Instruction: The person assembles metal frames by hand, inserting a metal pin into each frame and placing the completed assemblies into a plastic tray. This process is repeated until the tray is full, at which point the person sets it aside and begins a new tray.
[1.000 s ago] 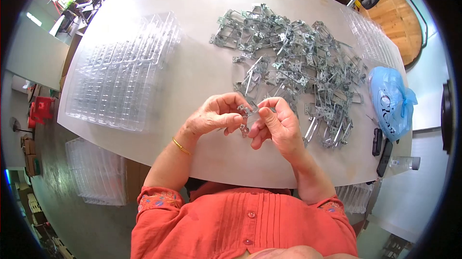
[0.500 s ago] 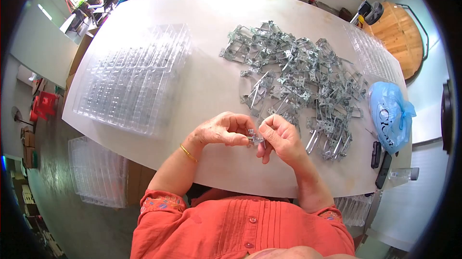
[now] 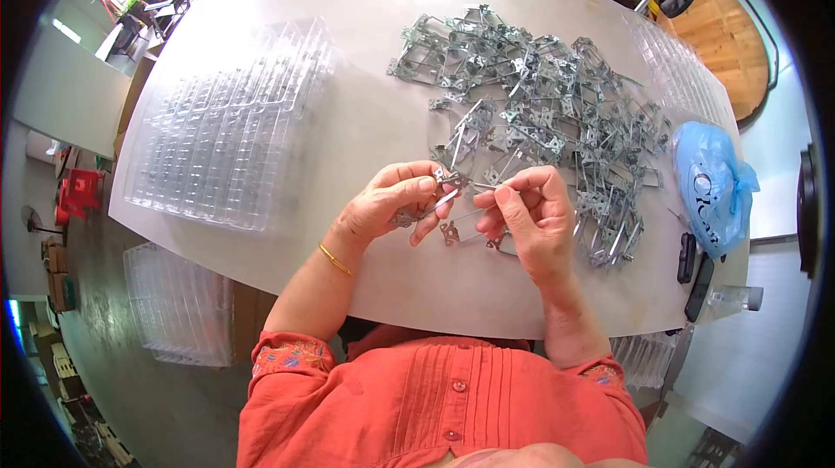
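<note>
The step in hand seems to be the handling of small metal parts, between two hands and in front of the chest. The left hand (image 3: pixel 383 203) has its thumb and fingers closed on a metal bracket (image 3: pixel 452 179), and the right hand (image 3: pixel 537 220) pinches a thin metal rod (image 3: pixel 484 186), which reaches toward this bracket; if the two are joined, I cannot tell. The hands are apart, but near each other. In my judgement, the next move calls for a firm left hold and a fine turning of the right fingertips, so that the thin parts do not bend or catch. Below the hands, one flat bracket end (image 3: pixel 450 233) shows, and whether it hangs or lies I cannot tell. Beyond, on the surface (image 3: pixel 417 298), there is one pile of metal brackets (image 3: pixel 552 107), too tangled for an exact count. Counted are two hands, one stack of clear plastic trays (image 3: pixel 230 137) on the left, one blue bag (image 3: pixel 709 181) and one clear bottle (image 3: pixel 731 297) on the right, and two black objects (image 3: pixel 698 290) near them.
</note>
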Demonstrator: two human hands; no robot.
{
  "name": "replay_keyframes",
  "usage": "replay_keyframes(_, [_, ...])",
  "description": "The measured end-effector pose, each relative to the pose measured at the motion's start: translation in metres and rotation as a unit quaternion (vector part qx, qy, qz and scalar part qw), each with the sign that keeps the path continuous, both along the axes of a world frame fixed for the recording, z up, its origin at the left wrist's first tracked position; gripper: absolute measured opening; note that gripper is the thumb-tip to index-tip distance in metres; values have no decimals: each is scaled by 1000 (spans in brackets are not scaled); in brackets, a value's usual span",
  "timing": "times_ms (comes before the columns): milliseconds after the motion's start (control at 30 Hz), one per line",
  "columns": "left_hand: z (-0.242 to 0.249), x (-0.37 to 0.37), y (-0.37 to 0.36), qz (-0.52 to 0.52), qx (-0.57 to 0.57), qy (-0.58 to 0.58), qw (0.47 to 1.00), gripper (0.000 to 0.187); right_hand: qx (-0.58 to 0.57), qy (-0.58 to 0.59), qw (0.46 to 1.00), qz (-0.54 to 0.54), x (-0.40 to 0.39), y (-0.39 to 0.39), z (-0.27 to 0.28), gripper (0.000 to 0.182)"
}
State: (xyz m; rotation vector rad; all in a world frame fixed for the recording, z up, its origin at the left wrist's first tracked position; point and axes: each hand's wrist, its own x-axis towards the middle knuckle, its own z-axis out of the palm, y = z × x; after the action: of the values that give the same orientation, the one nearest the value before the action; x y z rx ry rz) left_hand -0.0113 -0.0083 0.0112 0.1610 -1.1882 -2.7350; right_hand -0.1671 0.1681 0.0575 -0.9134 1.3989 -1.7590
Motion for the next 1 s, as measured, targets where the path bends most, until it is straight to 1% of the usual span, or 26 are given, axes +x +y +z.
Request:
replay_keyframes(100, [-2,0,-1,-4,2,4,1000,33,-26,19,999,4,5,1,-2,11])
replay_keyframes(267, [-2,-1,1,-14,3,3,1000,34,-31,52,998,8,8,1,-11,12])
replay_keyframes(333, [-1,0,3,-4,-4,-16,1000,35,-42,63,997,9,11,-1,-17,11])
replay_keyframes(367, [-1,0,3,-5,-4,-16,1000,35,-67,131,989,-17,13,-3,-21,12])
replay_keyframes(400, [-2,-1,3,-10,-19,-4,1000,40,-91,198,975,-42,13,-4,-24,12])
replay_keyframes(433, [-3,-1,2,-14,-34,8,999,44,-90,198,975,-43,12,-4,-24,12])
replay_keyframes(500, [-3,-1,2,-20,-42,6,999,46,-101,353,928,-60,10,-6,-25,15])
replay_keyframes(567, [-2,-1,2,-26,-52,3,998,49,-95,370,922,-65,12,-7,-19,16])
replay_keyframes(600, [-1,-2,1,-38,-56,8,998,46,-88,388,915,-70,13,-7,-17,17])
replay_keyframes(633, [0,-3,1,-50,-61,12,997,44,-88,388,915,-70,12,-7,-18,17])
replay_keyframes(700, [2,-2,0,-49,-70,2,996,43,-33,399,915,-56,11,-5,-19,15])
replay_keyframes(733, [3,-1,0,-48,-79,-8,996,43,-33,399,915,-56,11,-5,-18,15])
replay_keyframes(767, [2,-1,0,-48,-79,-8,996,43,-13,405,913,-40,10,-5,-15,11])
replay_keyframes(833, [-2,-1,1,-42,-125,-51,990,52,7,411,911,-25,11,-3,-14,8])
replay_keyframes(900, [3,-1,1,-50,-128,-58,989,52,68,233,970,22,12,0,-15,6])
replay_keyframes(933, [5,-1,1,-57,-131,-65,988,52,68,233,970,22,13,0,-12,6])
replay_keyframes(1000, [1,-1,2,-53,-142,-63,986,52,93,142,985,38,13,-1,-5,9])
